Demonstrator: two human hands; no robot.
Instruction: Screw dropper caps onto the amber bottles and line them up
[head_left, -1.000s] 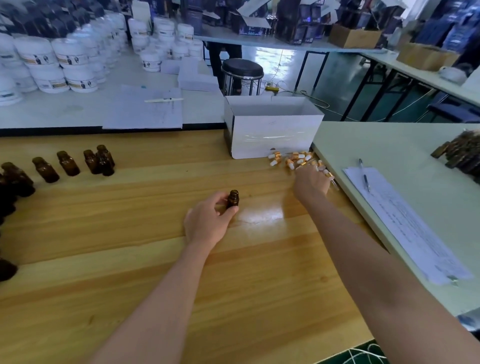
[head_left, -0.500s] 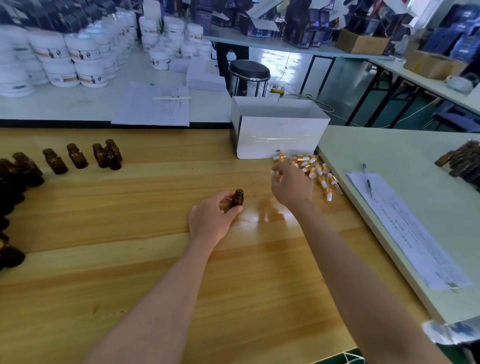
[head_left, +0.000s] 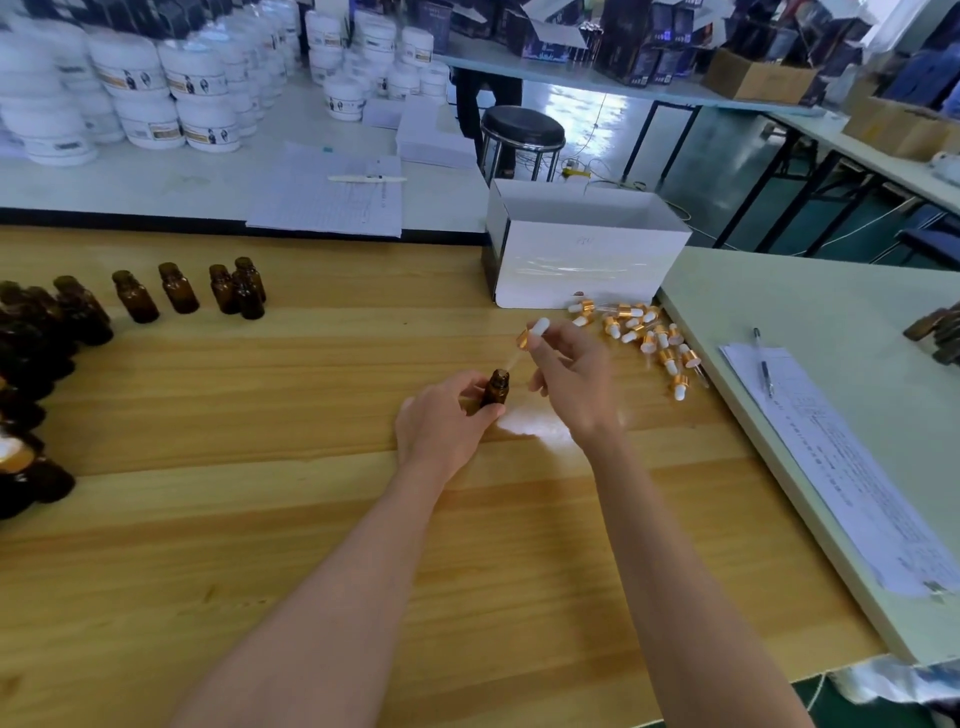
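1. Here, near the middle of the wooden table (head_left: 260, 545), the left hand (head_left: 441, 431) wraps its grip round an upright, open amber bottle (head_left: 496, 388).
2. Just beside it, the right hand (head_left: 571, 384) pinches a dropper cap (head_left: 531, 335) in its grip, with the tube slanting down toward the bottle's mouth.
3. Loose caps (head_left: 641, 332) lie by the table's right edge, in front of a white box (head_left: 582, 260).
4. Uncapped bottles (head_left: 179, 288) stand toward the far left corner.

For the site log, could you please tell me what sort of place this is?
Probably a small packing or bottling workshop: labelled white tubs are stacked on the back table, amber bottles and loose dropper caps sit on the wooden bench, and cardboard boxes sit on the far tables.
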